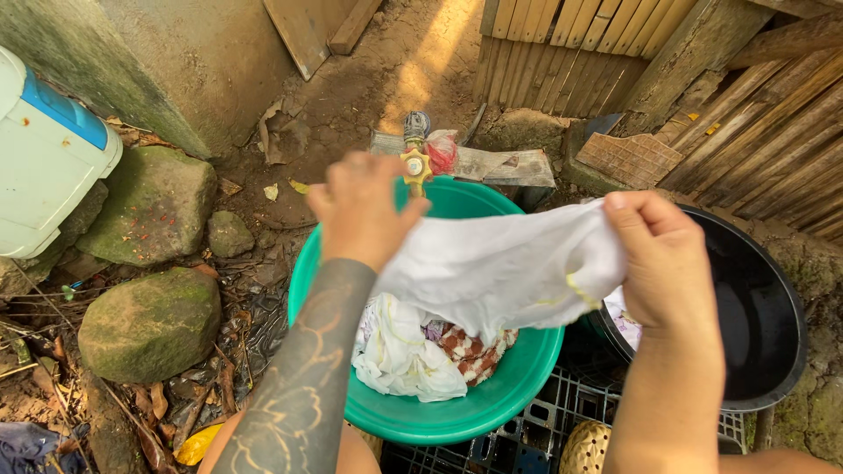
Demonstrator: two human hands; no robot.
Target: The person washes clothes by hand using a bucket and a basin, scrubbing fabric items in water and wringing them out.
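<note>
Both of my hands hold up a white cloth point(492, 272) stretched between them over a green plastic basin point(492, 399). My left hand point(360, 211) grips the cloth's left end, its forearm tattooed. My right hand point(663, 259) pinches the right end, which has a thin yellow trim. In the basin lie more white cloth point(399, 355) and a red-and-white patterned piece point(470, 351). A yellow-handled tap point(415, 162) stands just behind the basin, close to my left hand.
A black tub point(760, 325) sits to the right, a black plastic crate point(544, 426) under the basin. Mossy rocks point(149, 325) and a white-and-blue container point(44, 158) lie left. Bamboo fencing point(755, 114) and a concrete wall point(202, 61) stand behind, with dirt ground between.
</note>
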